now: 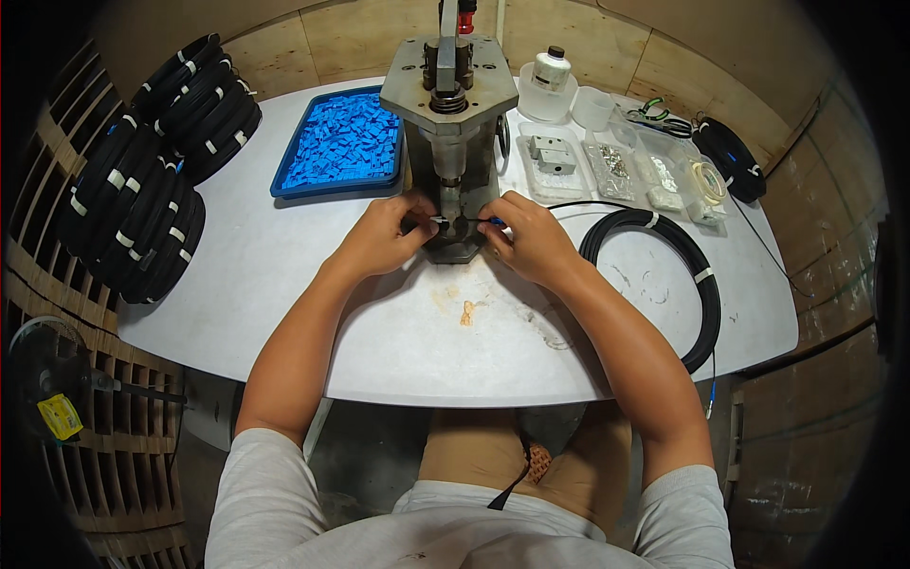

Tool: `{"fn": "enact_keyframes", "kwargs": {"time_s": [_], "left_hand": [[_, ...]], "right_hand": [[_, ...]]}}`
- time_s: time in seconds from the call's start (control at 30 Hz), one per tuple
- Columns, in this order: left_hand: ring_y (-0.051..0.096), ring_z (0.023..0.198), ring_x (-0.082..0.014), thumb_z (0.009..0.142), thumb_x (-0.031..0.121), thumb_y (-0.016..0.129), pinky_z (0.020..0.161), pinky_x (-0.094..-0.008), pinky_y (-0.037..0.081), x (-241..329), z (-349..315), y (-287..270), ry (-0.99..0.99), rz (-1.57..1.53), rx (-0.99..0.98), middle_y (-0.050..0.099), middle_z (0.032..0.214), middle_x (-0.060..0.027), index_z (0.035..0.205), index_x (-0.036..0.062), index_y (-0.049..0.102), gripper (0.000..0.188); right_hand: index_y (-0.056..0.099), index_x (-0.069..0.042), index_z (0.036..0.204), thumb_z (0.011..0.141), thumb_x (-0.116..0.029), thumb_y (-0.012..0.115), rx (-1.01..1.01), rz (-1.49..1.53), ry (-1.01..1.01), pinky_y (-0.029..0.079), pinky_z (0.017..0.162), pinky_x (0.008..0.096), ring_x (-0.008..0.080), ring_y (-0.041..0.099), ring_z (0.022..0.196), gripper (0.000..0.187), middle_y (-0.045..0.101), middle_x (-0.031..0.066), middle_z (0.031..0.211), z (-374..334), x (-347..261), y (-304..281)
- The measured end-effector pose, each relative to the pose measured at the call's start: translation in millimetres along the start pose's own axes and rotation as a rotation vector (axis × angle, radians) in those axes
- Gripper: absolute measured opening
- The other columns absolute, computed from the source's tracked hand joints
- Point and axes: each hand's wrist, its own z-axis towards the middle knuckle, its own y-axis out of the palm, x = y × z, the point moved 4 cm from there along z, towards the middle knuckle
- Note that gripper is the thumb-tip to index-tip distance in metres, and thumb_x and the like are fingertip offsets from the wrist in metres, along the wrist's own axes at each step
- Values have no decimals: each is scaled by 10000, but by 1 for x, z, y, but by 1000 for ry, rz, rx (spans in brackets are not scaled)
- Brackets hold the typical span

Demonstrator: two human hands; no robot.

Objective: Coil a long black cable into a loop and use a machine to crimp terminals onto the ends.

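Gray shirt [455,541] foremost, black cable [709,303] at press [450,104]

At upper center, the right hand [526,239] pinches the cable by a blue fitting [496,221]; the left hand [384,235] meets the press, its grip's hold unclear. Cable coils rightward on the tabletop [237,275].

Between our left fingers [414,203] and right fingers [500,208] stands a grey metal press [449,152]; the right ones pinch a black cable [478,221], its white-banded coil [709,303] lying rightward.
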Motion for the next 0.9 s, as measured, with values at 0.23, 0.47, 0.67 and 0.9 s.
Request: {"fn": "enact_keyframes", "kwargs": {"time_s": [0.23, 0.47, 0.67, 0.9], "left_hand": [[745, 922, -290, 913, 158, 718, 834, -388, 571, 0, 0, 0, 0, 10, 8, 764, 980, -187, 1040, -29, 694, 227], [745, 928, -292, 917, 160, 714, 836, -388, 569, 0, -1, 0, -23, -8, -4, 764, 982, -189, 1041, -30, 695, 228], [746, 938, -293, 914, 145, 712, 841, -390, 571, 0, 0, 0, -6, -4, 3, 765, 986, -190, 1037, -32, 694, 216], [746, 942, -291, 916, 132, 708, 844, -390, 572, -7, 1, 1, 2, -13, -3, 765, 991, -190, 1050, -32, 699, 212]], "right_hand": [[669, -51, 1000, 903, -95, 770, 18, -10, -19, 544, 674, 421, 339, 668, 776, 147, 644, 125, 910, 0, -2, -1], [666, -54, 1010, 903, -83, 764, 33, -7, -50, 544, 673, 421, 340, 668, 774, 148, 648, 124, 912, -1, -2, 0], [668, -56, 1006, 900, -74, 763, 19, -13, -32, 542, 674, 421, 340, 667, 776, 143, 650, 124, 904, 0, -1, 0], [668, -53, 1005, 906, -81, 760, 38, 2, -31, 544, 680, 419, 340, 670, 772, 139, 649, 128, 908, 0, 0, 0]]}}
